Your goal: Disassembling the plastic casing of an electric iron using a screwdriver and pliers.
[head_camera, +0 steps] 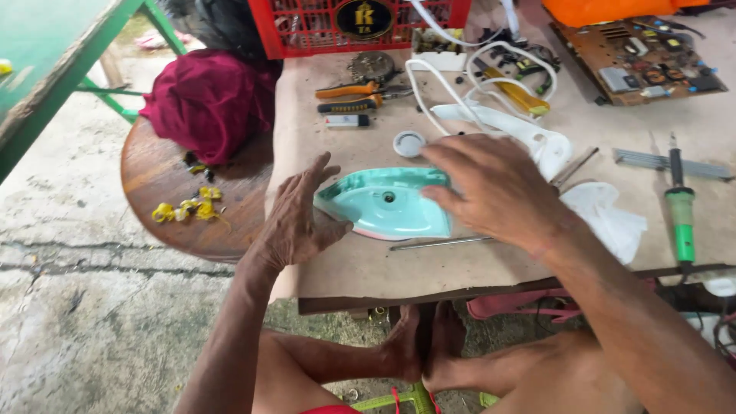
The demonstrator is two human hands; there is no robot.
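Round brown wooden stool point(165, 192) far left carries a maroon cloth bundle point(207, 100) and yellow scraps. Left hand point(295, 218), grip wide open, touches the pointed end of the teal plastic iron shell point(383, 203) on the tabletop point(368, 268). Right hand point(494, 188) lies spread over its other end, holding nothing. Red plastic crate point(345, 23) behind, contents unclear.

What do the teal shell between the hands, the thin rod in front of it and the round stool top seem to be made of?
Teal shell: probably moulded plastic, glossy, with soft highlights and smooth curves.
Thin rod: likely metal, grey with a dull shine.
Round stool top: wood, reddish-brown with visible grain, apparently varnished and worn.
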